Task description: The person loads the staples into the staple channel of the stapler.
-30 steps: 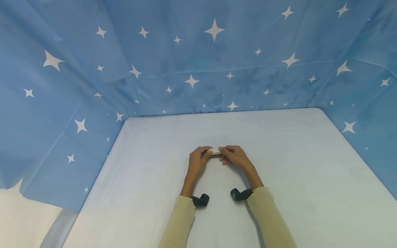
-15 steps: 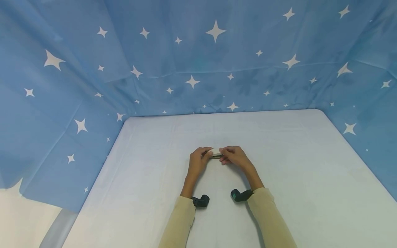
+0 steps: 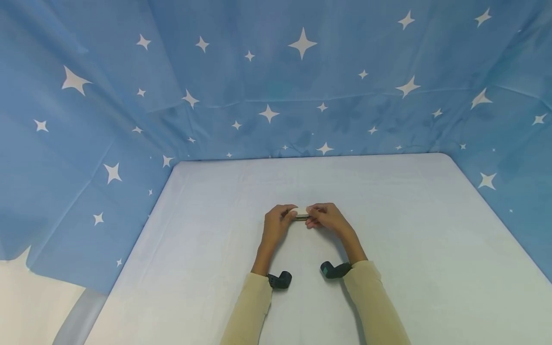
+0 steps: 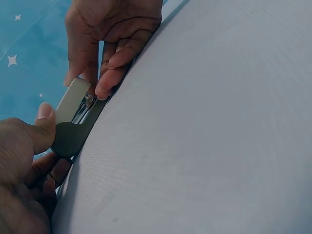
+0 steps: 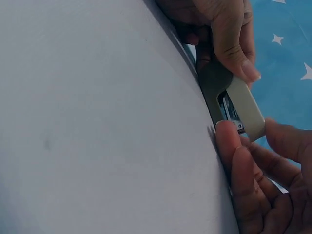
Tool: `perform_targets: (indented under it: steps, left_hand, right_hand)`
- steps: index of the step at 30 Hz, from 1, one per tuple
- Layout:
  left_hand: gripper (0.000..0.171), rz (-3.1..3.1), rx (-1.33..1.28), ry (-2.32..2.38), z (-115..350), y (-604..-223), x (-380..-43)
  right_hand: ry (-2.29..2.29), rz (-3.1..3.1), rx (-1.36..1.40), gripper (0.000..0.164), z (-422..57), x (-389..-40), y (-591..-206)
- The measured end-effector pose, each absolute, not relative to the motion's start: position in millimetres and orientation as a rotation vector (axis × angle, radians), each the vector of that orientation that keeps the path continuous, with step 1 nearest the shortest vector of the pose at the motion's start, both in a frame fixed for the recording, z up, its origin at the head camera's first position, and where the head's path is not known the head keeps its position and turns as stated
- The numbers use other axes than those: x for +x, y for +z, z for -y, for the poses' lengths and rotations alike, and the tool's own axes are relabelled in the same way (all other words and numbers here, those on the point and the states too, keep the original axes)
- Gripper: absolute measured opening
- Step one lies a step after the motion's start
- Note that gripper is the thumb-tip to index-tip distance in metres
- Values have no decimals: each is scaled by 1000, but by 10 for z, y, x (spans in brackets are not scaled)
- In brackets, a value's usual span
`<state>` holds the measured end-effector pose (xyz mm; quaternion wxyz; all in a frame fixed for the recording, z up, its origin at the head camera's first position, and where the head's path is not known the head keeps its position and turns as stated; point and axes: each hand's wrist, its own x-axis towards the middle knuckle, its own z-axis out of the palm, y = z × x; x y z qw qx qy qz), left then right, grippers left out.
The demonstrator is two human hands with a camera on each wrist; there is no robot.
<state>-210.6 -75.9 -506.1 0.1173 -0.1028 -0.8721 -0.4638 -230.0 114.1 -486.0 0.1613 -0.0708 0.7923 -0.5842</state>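
A small stapler (image 3: 301, 212) with a cream top and a dark green base is between the two hands, low over the white table. My left hand (image 3: 274, 225) grips its rounded hinge end, thumb on top and fingers curled below, as the left wrist view shows. At the other end, my right hand (image 3: 328, 216) pinches the stapler, its thumb at the tip of the cream top (image 5: 247, 108) and its fingertips by the base. The top is raised from the base, and metal parts (image 5: 231, 113) show in the gap.
The white-covered table (image 3: 207, 249) spreads around both hands. Blue cloth with white stars (image 3: 241, 81) stands along its back and sides. Each wrist carries a dark camera, one on the left (image 3: 280, 280) and one on the right (image 3: 334, 270).
Both hands keep hold of the stapler at almost the same spot. The head view has shifted very slightly.
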Motion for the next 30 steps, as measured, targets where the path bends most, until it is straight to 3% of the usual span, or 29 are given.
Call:
perform_targets:
  steps: [7, 13, 30]
  left_hand:
    - [30, 2595, -285, -1375, 737, -5047, -2112]
    - [33, 2623, -344, -1331, 731, -5034, -2119]
    - [35, 2598, -285, -1309, 655, -5060, -2128]
  right_hand:
    - [-1652, -2279, -180, 49, -1187, -2262, -4818]
    - [-1644, -2259, -159, 44, -1205, -2228, -4715]
    - [-1703, -2292, -151, 49, -1231, -2234, -4895]
